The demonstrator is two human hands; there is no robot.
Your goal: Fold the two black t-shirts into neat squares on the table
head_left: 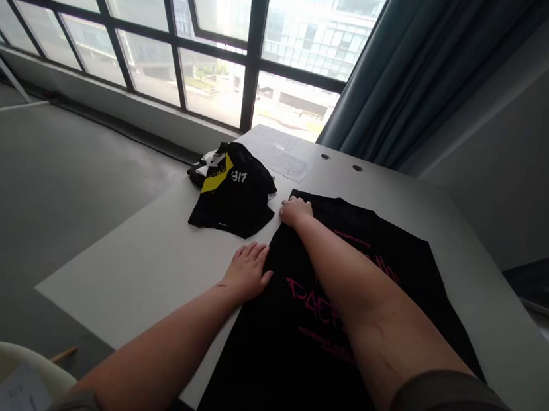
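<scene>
A black T-shirt [275, 359] with pink lettering lies spread on the white table, its lower part reaching past the near edge. My right hand [296, 211] is at its far left corner, fingers curled closed on the cloth. My right forearm crosses over the print and hides part of it. Nearer to me, my left hand [247, 270] lies flat with fingers stretched out on the tabletop, its thumb touching the shirt's left edge. Beyond the left hand sits a crumpled black garment [240, 195] with yellow and white print.
Sheets of paper [280, 156] lie at the far end of the white table [145, 276]. Two round holes pierce the tabletop near the blue curtain [394, 80]. A pale chair [0, 358] holding a paper stands at the lower left. Windows line the far side.
</scene>
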